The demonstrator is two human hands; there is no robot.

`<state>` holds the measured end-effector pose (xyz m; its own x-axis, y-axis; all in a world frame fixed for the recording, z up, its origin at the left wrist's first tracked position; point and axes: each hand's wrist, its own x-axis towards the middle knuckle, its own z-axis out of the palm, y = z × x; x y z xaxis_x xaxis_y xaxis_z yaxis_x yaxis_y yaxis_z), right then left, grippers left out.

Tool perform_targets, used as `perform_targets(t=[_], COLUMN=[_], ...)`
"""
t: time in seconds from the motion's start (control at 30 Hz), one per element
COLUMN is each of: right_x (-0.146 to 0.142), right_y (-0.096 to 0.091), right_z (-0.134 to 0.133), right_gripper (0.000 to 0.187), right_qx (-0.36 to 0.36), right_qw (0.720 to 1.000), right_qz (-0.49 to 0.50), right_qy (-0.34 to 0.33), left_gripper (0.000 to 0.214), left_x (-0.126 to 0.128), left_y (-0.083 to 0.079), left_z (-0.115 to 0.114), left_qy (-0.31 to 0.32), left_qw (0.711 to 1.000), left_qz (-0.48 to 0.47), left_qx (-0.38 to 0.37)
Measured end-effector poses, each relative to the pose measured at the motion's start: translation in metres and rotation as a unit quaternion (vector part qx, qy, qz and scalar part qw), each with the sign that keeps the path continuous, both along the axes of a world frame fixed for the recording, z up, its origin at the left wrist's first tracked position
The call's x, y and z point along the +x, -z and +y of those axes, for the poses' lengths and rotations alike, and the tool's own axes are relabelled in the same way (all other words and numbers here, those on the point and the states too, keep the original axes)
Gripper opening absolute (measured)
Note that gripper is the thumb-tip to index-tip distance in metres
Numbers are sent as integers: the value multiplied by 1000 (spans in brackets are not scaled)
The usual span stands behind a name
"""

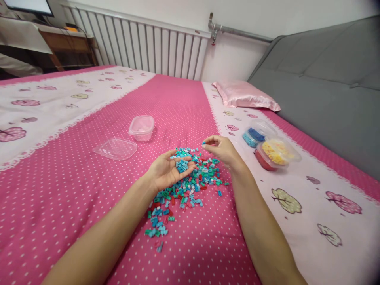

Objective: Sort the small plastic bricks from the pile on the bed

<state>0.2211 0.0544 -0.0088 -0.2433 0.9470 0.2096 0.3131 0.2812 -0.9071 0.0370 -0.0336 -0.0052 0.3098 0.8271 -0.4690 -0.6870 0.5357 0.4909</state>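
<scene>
Left hand [166, 174] cups light-blue bricks [182, 165]; right hand [221, 150] pinches a blue brick [204, 143]

On the pink dotted bed [74, 190], one clear lid [115, 149] lies flat at the left, its long axis running roughly sideways. Just beyond it stands one clear tub [141, 127], mouth up. Next comes the left hand, palm up, fingers spread and pointing right, with several light-blue bricks heaped on it, too bunched to count. Beneath and around it spreads one loose pile [208, 174] of blue, green, red, pink and white bricks, their long axes turned every way.

The right hand is above the pile's far right edge, thumb and forefinger closed on the single blue brick, which is too small to tell its long axis. One pink pillow [245, 95] lies farther back. At the right sit clear tubs [263, 124] holding four colours: light blue, dark blue, yellow above red.
</scene>
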Motion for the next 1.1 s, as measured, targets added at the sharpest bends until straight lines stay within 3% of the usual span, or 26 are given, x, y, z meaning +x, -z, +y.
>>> perform_targets(t=[0.13, 0.33, 0.43, 0.53, 0.63, 0.73, 0.87, 1.1], right_x=[-12, -31, -28, -13, 5, 17, 16, 9], right_y=[-17, -23, -27, -33, -37, -35, -28, -13], right_z=[-22, -43, -44, -39, -32, -26, -22, -15], right_gripper=[18, 19, 20, 15, 14, 19, 28, 38], right_qx=[7, 1, 21, 72, 95, 49, -13, -53], right_qw=[995, 984, 989, 991, 961, 916, 864, 819], right_qz=[13, -28, -45, -106, -246, -380, -490, -570], right_qy=[-94, -174, -143, -39, 78, 121, 115, 41], left_gripper=[34, 27, 28, 34, 39, 40, 41, 41], left_x=[1, 1, 1, 1, 1, 2, 2, 1], left_y=[0, 1, 0, -1, -2, -4, -5, -4], left_z=[0, 1, 1, 1, 1, 0, 0, 0], left_qy=[-10, -23, -27, -23, -17, -21, -19, -20], left_qw=[1000, 999, 999, 1000, 1000, 1000, 1000, 1000], left_qz=[-7, -12, -3, 1, -3, -2, 7, 3], left_qx=[11, 31, 20, 3, -10, -16, -18, -21])
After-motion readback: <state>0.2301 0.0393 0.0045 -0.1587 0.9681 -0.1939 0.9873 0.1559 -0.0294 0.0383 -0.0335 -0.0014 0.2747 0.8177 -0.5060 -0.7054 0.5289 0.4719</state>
